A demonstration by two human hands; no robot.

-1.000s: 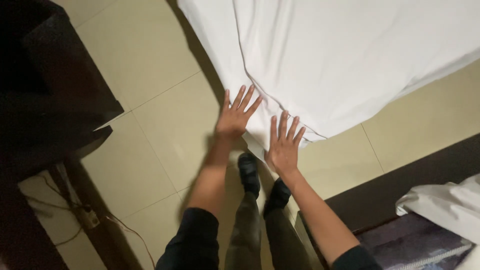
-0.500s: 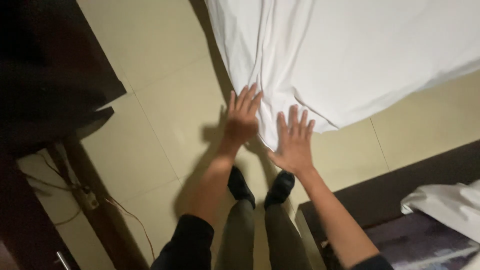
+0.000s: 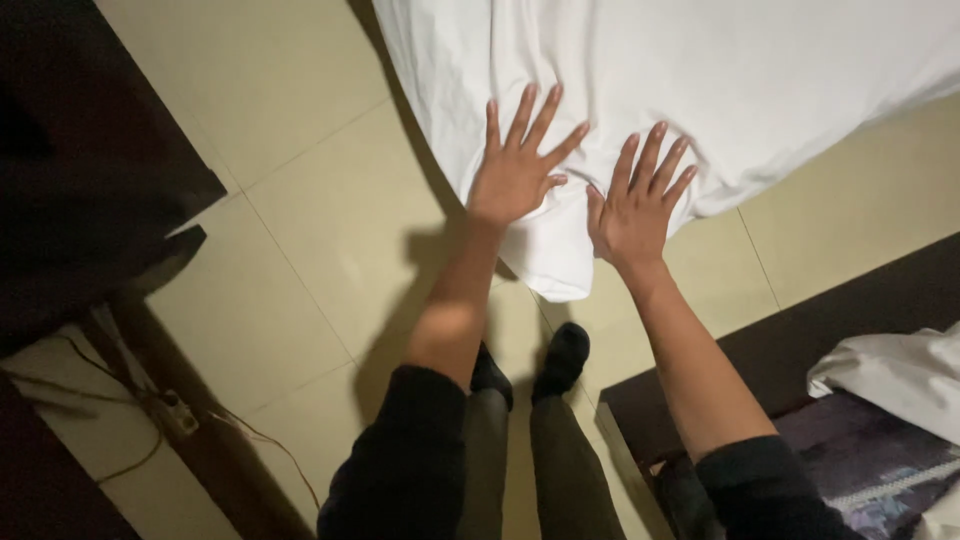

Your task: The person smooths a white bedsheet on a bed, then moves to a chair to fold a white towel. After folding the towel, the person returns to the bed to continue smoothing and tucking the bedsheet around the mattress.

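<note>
My left hand (image 3: 515, 180) and right hand (image 3: 632, 212) lie flat, fingers spread wide and holding nothing, on the hanging corner of the white bedsheet (image 3: 700, 90). The sheet runs away up and to the right; its corner tip droops below my palms toward the tiled floor (image 3: 300, 230), nearer my left hand.

The sheet (image 3: 700, 90) spreads across the top of the view, its corner hanging down onto the tiled floor (image 3: 300, 250), and the left hand (image 3: 515, 175) and right hand (image 3: 635, 210) lie flat on it side by side, near that corner. The person's feet (image 3: 545, 365) stand on the floor just below the corner. A cabinet (image 3: 90, 170) sits to the left with a power strip (image 3: 175, 415) below it, and a low table (image 3: 850, 330) to the right bears a bundle of cloth (image 3: 895, 375).
</note>
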